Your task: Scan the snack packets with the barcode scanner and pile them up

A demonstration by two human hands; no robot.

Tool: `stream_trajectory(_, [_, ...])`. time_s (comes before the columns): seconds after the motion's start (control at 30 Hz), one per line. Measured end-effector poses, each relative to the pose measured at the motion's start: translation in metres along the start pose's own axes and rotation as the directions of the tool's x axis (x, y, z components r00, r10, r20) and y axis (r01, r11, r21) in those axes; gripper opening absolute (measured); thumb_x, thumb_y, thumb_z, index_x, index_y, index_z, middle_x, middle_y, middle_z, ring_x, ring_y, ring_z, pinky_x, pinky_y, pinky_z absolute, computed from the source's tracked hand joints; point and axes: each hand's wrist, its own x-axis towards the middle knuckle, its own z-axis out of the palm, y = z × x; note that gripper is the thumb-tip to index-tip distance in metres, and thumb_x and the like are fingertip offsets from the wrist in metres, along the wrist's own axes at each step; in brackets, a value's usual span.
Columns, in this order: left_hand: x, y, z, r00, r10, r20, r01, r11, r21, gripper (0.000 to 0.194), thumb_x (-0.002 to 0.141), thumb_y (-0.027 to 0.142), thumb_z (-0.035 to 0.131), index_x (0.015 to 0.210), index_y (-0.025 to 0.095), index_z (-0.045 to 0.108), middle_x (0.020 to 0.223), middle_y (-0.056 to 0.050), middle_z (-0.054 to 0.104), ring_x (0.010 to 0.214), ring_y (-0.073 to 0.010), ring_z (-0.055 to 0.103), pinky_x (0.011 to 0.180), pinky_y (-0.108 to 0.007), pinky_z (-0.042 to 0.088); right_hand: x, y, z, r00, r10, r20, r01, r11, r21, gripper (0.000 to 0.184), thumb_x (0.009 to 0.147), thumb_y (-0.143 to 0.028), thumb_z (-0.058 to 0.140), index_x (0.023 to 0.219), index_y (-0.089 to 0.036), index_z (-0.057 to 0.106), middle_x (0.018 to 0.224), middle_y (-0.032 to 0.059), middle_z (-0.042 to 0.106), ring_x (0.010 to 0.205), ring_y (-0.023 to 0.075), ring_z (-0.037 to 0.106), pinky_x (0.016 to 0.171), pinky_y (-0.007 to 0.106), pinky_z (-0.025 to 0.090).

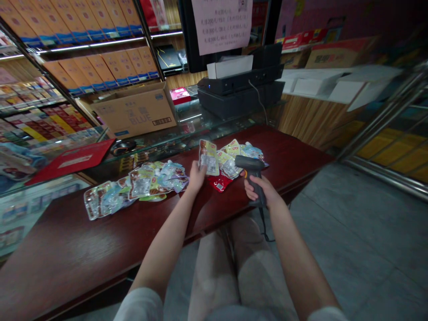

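My left hand is closed on the edge of a snack packet, holding it up with its barcode side toward me. Wrapped in my right hand is a dark handheld barcode scanner, its head pointing left toward the packets and its cable hanging down. Behind the scanner lies a pile of yellow and blue packets. A red packet rests on the table between my hands. Left of my left hand spreads another pile of shiny packets.
The dark red table is in front of my knees. Behind it stand a glass counter, an open cardboard box, and a black register with a paper sign above. A red folder lies at left; a metal railing stands right.
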Motion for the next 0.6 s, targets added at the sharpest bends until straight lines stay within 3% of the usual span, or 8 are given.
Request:
stream_trajectory(0.33, [0.004,0.001,-0.011,0.977,0.106,-0.186,-0.136,0.978,-0.157,0.024,0.089,0.032,0.056,0.104,0.022,0.040,0.104,-0.005,0.062,0.098,-0.0174,0.065,0.094,-0.034,0.051,0.003,0.000,-0.001,0.999,0.037,-0.021,-0.037,0.999,-0.024,0.035,0.086,-0.042,0.068,0.107,-0.019,0.051,0.057,-0.0094,0.051,0.036,0.0055,0.037,0.038,0.020,0.030])
stream_trajectory(0.47, [0.000,0.011,-0.012,0.971,0.150,-0.189,-0.166,0.983,-0.075,0.031,0.089,0.025,0.055,0.116,0.022,0.042,0.117,-0.008,0.063,0.108,-0.0178,0.064,0.101,-0.034,0.048,0.006,0.003,-0.005,0.999,0.047,-0.014,-0.048,0.998,-0.034,0.035,0.085,-0.043,0.068,0.105,-0.019,0.052,0.057,-0.0089,0.051,0.035,0.0058,0.037,0.037,0.021,0.029])
stream_trajectory(0.6, [-0.003,0.018,-0.013,0.971,0.172,-0.164,-0.182,0.982,-0.047,0.025,0.089,0.025,0.054,0.114,0.020,0.049,0.114,-0.009,0.066,0.110,-0.0199,0.064,0.103,-0.036,0.048,0.006,0.004,-0.006,0.999,0.043,-0.010,-0.044,0.997,-0.056,0.039,0.083,-0.046,0.070,0.104,-0.018,0.053,0.055,-0.0098,0.048,0.034,0.0055,0.035,0.035,0.021,0.028])
